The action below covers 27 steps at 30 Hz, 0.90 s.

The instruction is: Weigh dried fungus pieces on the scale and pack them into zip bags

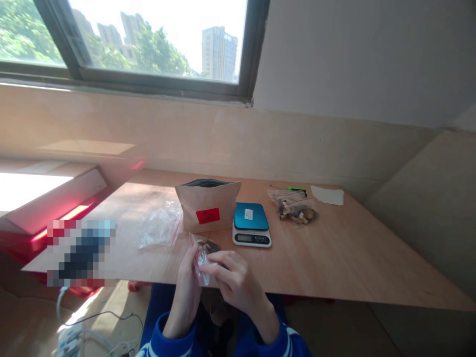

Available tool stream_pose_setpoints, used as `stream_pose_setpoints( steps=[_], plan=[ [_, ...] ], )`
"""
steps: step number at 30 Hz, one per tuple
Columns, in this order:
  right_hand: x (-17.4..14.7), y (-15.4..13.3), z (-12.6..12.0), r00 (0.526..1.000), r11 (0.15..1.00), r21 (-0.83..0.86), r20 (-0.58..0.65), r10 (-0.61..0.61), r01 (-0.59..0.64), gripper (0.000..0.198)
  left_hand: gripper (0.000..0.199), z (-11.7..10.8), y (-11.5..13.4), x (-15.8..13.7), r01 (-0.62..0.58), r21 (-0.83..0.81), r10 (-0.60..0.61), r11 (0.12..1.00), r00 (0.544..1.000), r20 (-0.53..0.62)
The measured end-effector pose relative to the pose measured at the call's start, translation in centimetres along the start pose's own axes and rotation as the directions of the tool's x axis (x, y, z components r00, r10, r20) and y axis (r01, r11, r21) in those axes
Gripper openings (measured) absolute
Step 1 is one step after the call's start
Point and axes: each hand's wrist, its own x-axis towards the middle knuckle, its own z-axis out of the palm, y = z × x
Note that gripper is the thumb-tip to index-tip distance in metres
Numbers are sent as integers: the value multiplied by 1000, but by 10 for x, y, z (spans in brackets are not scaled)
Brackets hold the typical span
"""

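Between my hands is a small clear zip bag [202, 262] with a red seal line and dark brown dried pieces inside, near the table's front edge. My left hand [189, 280] grips its left side. The fingers of my right hand [234, 277] are closed on the bag from the right; the fingertips are partly hidden. Just beyond stands a kraft paper pouch [189, 206] with a red label, its top open. To its right sits a digital scale [252, 225] with a blue plate, nothing on it. A pile of clear plastic bags [158, 229] lies left of the pouch.
Filled zip bags [297, 210] with brown pieces lie right of the scale. Behind them are a green-handled tool [296, 189] and a piece of white paper [327, 195]. A blurred-out dark object [84, 250] lies at the table's left edge. Cables [100, 317] run on the floor.
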Motion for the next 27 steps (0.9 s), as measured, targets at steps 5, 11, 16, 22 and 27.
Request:
stream_pose_setpoints(
  steps=[5, 11, 16, 22, 27],
  plan=[
    [-1, -5, -13, 972, 957, 199, 148, 184, -212, 34, 37, -13, -5, 8, -89, 11, 89, 996, 992, -92],
    [1, -7, -15, 930, 881, 300, 97, 354, -366, 26, 33, -16, -5, 2, -311, 399, 288, 863, 950, 117],
    [11, -11, -2, 771, 696, 394, 55, 634, -600, 16, 30, -13, -8, -6, -402, 590, 267, 700, 914, 306],
    [18, -6, 5, 707, 625, 452, 20, 707, -637, 12, 25, -12, -10, -6, -486, 685, 296, 543, 874, 386],
    [17, 9, 4, 652, 644, 420, -148, 743, -639, 16, 29, -12, -5, -9, -462, 666, 250, 585, 884, 394]
  ],
)
